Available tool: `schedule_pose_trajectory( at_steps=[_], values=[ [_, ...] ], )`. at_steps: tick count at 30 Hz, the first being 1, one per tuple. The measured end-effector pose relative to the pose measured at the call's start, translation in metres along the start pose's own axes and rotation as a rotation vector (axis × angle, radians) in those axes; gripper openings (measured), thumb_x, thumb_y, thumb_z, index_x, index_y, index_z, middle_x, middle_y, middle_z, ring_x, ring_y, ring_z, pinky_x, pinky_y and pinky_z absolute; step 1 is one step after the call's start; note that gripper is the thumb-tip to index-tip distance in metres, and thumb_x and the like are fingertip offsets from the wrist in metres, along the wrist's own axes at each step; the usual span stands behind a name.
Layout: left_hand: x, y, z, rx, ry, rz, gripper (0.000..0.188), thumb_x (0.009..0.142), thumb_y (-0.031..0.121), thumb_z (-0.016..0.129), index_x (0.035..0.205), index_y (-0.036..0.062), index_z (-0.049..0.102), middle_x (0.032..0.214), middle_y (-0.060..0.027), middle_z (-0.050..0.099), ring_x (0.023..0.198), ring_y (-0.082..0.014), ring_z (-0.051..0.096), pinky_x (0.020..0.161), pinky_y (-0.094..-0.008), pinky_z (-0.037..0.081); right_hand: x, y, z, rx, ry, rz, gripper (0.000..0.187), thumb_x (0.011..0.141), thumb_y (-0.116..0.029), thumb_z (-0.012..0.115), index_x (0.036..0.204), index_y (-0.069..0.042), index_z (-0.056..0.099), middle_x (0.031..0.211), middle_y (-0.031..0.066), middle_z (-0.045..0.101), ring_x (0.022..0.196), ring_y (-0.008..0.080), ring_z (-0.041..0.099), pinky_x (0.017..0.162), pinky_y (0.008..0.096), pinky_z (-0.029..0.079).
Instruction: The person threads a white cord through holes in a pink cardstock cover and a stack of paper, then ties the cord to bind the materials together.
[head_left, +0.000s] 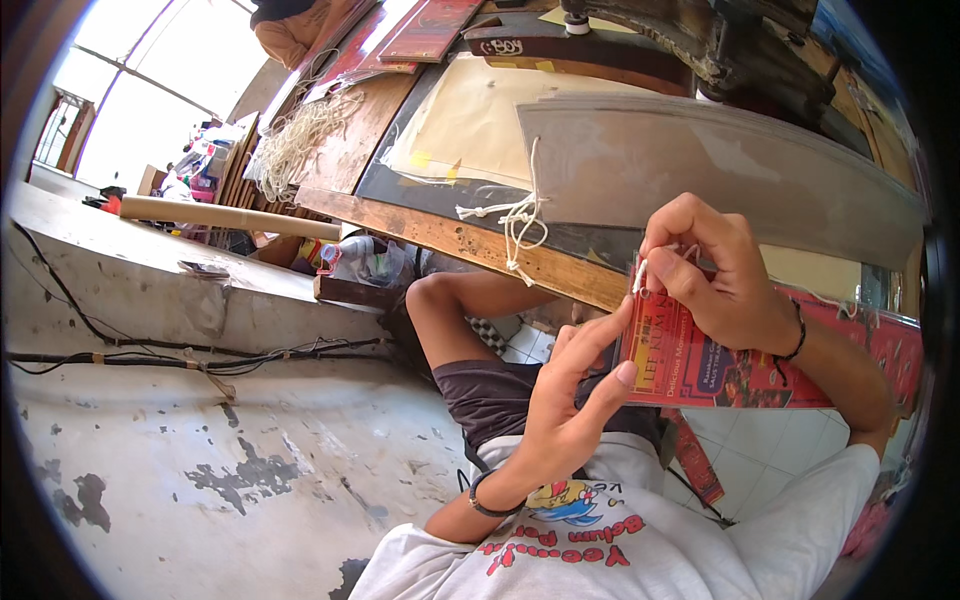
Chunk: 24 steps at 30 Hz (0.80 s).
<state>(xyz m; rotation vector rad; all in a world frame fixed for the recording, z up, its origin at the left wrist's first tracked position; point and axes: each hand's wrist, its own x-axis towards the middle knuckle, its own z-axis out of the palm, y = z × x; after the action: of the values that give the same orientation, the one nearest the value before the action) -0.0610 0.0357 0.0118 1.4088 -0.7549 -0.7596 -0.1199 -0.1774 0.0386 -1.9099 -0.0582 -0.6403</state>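
A long red printed sheet (745, 365) with a glossy face lies across my lap and along the table's edge. My left hand (570, 395) grips its left end, thumb on the face and index finger stretched up to the corner. At that corner, a white cord (640, 275) passes by a small round hole or eyelet. My right hand (715, 275) pinches the cord between thumb and bent forefinger, just above the sheet. What the other right fingers do is partly hidden. Several loose white cords (522, 220) hang over the table's wooden edge, left of my hands.
Grey sheets (700, 150) are stacked on the table, beside cream paper (460, 120). A dark metal machine (690, 40) stands at the back. Farther left are a bundle of cords (305, 140) and red printed sheets (430, 30). A cardboard tube (230, 217) rests on the ledge.
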Motion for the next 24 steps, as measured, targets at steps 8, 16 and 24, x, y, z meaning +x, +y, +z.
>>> schedule_pose_trajectory(
  at_steps=[8, 16, 24],
  values=[
    [0.027, 0.007, -0.002, -0.008, 0.008, -0.036, 0.066, 0.096, 0.011, 0.072, 0.154, -0.0008, 0.042, 0.080, 0.0038, 0.065, 0.070, -0.0010, 0.046, 0.063, -0.0185, 0.038, -0.004, -0.012, -0.001, 0.034, -0.080, -0.002, 0.007, 0.096, -0.007, 0.065, 0.098, -0.002, 0.062, 0.077, 0.0049, 0.071, 0.063, 0.0042, 0.063, 0.051, 0.0213, 0.045],
    [0.041, -0.004, -0.003, 0.152, 0.018, 0.101, 0.064, 0.092, 0.006, 0.075, 0.151, 0.0044, 0.049, 0.070, 0.0052, 0.063, 0.062, 0.0010, 0.043, 0.055, -0.0181, 0.033, 0.006, -0.022, -0.018, -0.114, -0.210, 0.008, 0.008, 0.092, -0.006, 0.069, 0.097, 0.000, 0.066, 0.078, 0.0120, 0.072, 0.066, 0.0169, 0.071, 0.059, 0.0288, 0.054],
    [0.041, -0.016, 0.001, 0.171, 0.141, 0.138, 0.057, 0.095, 0.001, 0.069, 0.148, 0.0009, 0.051, 0.073, 0.0039, 0.060, 0.061, 0.0003, 0.042, 0.053, -0.0186, 0.033, 0.012, -0.003, -0.012, -0.007, -0.253, 0.084, 0.011, 0.096, -0.010, 0.066, 0.101, -0.001, 0.063, 0.080, 0.0158, 0.071, 0.070, 0.0229, 0.071, 0.066, 0.0329, 0.055]
  ],
)
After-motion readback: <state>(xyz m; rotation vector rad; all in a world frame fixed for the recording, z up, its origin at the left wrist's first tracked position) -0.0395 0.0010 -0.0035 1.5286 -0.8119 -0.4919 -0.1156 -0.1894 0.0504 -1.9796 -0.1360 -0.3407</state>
